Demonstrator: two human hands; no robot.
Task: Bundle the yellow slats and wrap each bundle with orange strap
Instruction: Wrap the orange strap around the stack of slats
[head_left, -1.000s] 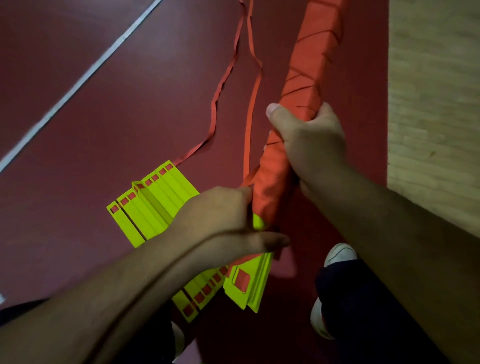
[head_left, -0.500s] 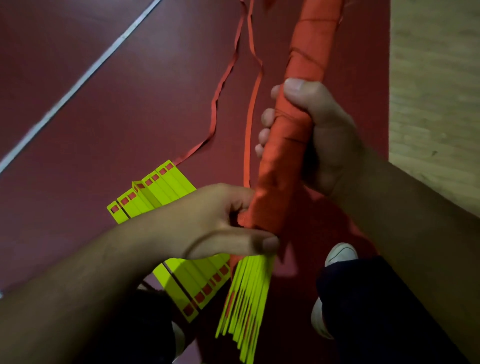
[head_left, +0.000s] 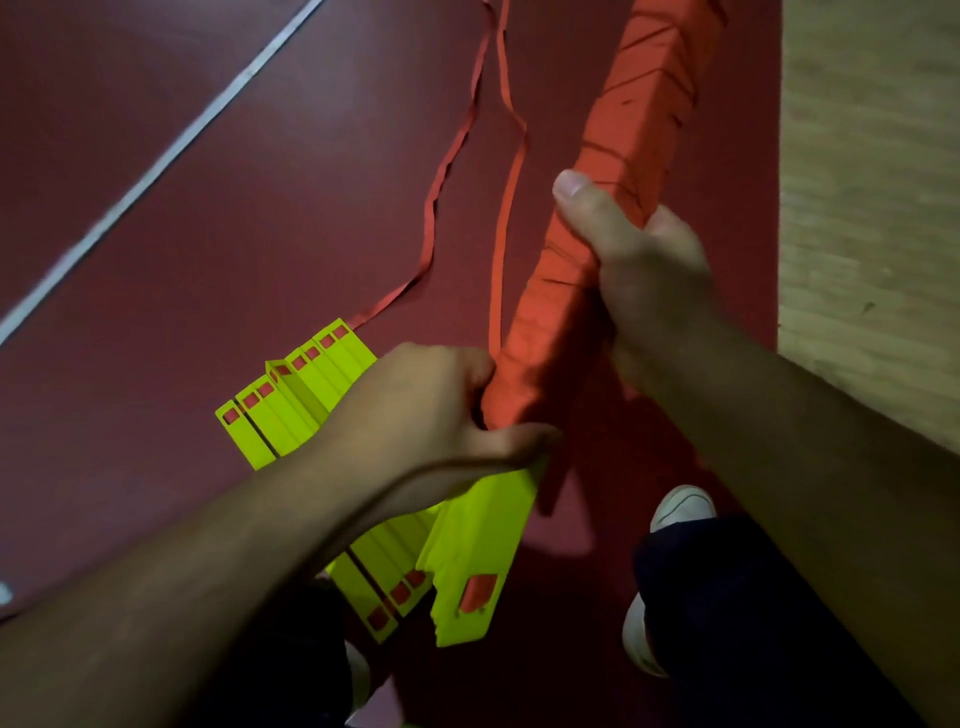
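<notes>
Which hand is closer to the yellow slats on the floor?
Left. The left hand sits over the floor slats, gripping the wrapped bundle low; the right hand grips it farther up.

Dark red floor surface (head_left: 208, 270) crossed by a diagonal white line (head_left: 156, 167) and bordered at right by pale wooden flooring (head_left: 872, 156), dimly lit.

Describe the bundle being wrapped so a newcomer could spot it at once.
On the dark red floor, the right hand and left hand grip one long bundle. Unlike the bare yellow slats lying beside it, it is wound in orange strap, yellow only at its near end.
</notes>
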